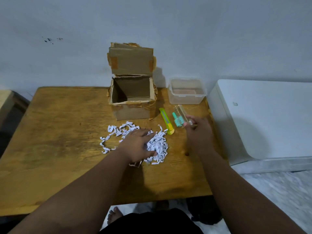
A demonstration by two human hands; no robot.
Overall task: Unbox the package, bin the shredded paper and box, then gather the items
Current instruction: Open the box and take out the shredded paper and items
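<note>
The left hand [138, 144] lies flat, fingers spread, on the shredded paper [158, 146] heaped on the table [59, 132], likely raking it together; the right hand [199, 132] pinches a small clear item [190, 122] beside the teal bottle [178, 121]. Behind, the box [133, 112] stands open, emptied, a tub [187, 98] alongside.

legible text: none | shredded paper [157, 146] print, clear item [190, 122] label: blurred

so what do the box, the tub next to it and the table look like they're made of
Box: brown cardboard, matt; torn raw edges and tape patches.
Tub: clear, slightly frosted plastic, probably; the table shows through its walls.
Table: wood or wood veneer, apparently varnished; grain lines and a soft sheen.
</note>
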